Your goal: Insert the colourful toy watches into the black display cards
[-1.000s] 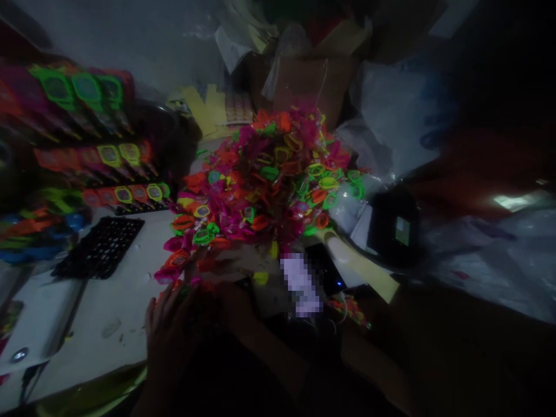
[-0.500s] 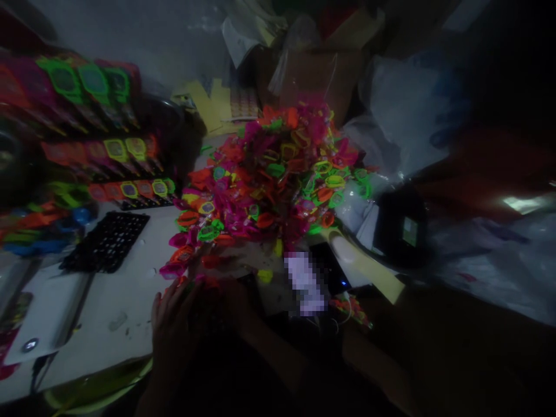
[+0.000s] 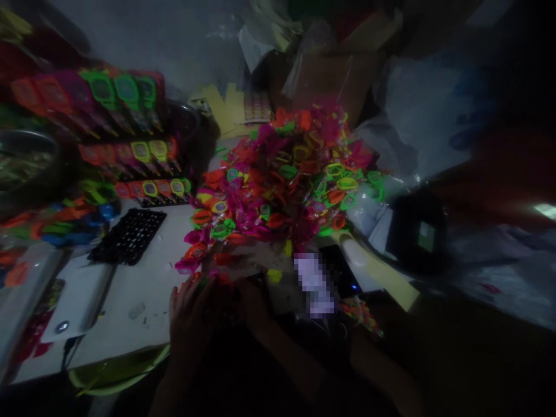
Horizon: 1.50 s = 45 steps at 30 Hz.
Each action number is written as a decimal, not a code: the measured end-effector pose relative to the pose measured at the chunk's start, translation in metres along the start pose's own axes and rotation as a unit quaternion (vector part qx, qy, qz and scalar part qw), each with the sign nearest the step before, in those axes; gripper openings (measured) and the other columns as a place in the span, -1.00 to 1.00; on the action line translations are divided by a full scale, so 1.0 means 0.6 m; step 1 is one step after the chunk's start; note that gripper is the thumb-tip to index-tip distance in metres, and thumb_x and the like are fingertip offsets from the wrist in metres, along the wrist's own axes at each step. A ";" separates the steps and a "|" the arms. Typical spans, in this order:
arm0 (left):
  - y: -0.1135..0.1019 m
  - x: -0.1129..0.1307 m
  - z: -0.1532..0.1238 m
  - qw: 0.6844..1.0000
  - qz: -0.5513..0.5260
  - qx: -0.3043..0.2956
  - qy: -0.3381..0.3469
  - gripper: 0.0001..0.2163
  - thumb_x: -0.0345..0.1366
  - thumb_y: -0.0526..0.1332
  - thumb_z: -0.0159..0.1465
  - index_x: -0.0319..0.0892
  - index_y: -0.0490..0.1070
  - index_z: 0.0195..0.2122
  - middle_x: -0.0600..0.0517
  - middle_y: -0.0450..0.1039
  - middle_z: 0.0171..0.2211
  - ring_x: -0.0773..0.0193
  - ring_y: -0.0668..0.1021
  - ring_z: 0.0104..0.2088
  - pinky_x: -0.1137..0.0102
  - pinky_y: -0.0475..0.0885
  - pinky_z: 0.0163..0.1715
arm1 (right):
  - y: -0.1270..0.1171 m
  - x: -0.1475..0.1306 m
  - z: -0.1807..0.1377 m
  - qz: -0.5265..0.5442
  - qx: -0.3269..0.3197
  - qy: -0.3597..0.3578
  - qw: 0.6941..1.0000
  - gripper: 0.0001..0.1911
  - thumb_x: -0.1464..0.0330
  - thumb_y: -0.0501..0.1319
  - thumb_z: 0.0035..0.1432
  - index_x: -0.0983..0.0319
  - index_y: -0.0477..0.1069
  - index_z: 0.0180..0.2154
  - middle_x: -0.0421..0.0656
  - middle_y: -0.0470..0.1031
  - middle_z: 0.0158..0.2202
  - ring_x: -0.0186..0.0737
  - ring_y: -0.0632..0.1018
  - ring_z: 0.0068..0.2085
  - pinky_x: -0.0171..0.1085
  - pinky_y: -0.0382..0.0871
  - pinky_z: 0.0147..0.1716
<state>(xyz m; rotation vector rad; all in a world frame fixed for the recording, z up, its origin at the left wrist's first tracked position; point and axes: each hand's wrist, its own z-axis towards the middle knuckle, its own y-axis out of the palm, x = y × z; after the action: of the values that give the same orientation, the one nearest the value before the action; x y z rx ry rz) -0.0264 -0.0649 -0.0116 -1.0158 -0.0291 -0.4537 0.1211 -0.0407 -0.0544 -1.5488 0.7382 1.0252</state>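
Observation:
At the near edge of the white table, my left hand (image 3: 191,307) bends its fingers around a bright orange toy watch (image 3: 223,282), with a bit of green beside it. Close by on the right lies my right hand (image 3: 252,304), in deep shadow; its fingers are hidden in the dark. Under and between the hands is something dark that I cannot make out. Just beyond them rises a large heap of toy watches (image 3: 278,174) in pink, orange, green and yellow. A small yellow piece (image 3: 274,275) lies right of my hands.
Watches hang in rows on a black stepped rack (image 3: 152,165) at left, near a black grid tray (image 3: 130,234) and a white device (image 3: 76,301). A blurred-out phone (image 3: 313,284) and a dark power bank (image 3: 341,272) lie right. Below the table edge is a green basin (image 3: 121,370).
The head view has turned a little left, so everything sits further right in the picture. Both hands stay at nearly the same spot by the heap.

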 end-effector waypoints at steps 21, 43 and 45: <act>-0.009 0.014 0.008 1.000 0.029 0.009 -0.006 -0.60 -0.23 0.20 0.24 -0.12 0.25 0.10 -0.20 0.37 0.02 -0.09 0.37 0.13 -0.17 0.09 0.17 | -0.051 -0.009 -0.018 -0.054 -0.007 -0.065 0.996 -0.75 0.44 0.17 0.19 0.18 0.41 -0.07 -0.14 0.51 -0.08 -0.24 0.52 -0.07 -0.28 0.37 -0.04; 0.001 0.024 0.060 0.995 0.093 -0.023 0.021 -0.65 0.01 0.12 0.25 -0.17 0.38 -0.15 -0.11 0.49 -0.18 0.06 0.48 -0.15 0.13 0.25 0.01 | -0.180 0.053 -0.083 -0.195 0.172 0.024 0.965 -0.62 0.28 -0.05 0.31 0.21 0.39 0.03 -0.06 0.57 -0.24 -0.18 0.58 -0.21 -0.24 0.45 -0.25; 0.002 0.023 0.059 0.995 0.097 -0.019 0.020 -0.66 0.00 0.12 0.25 -0.15 0.38 -0.14 -0.09 0.50 -0.18 0.07 0.48 -0.15 0.15 0.26 -0.01 | -0.155 0.019 -0.065 -0.173 0.093 0.071 0.978 -0.58 0.26 -0.01 0.30 0.16 0.30 0.14 -0.16 0.57 -0.39 -0.21 0.58 -0.38 -0.32 0.40 -0.42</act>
<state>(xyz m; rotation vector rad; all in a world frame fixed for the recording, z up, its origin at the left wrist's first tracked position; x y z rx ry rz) -0.0071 -0.0401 0.0094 -1.0351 0.1126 -0.2985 0.2161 -0.0574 -0.0220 -1.5307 0.6140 0.5768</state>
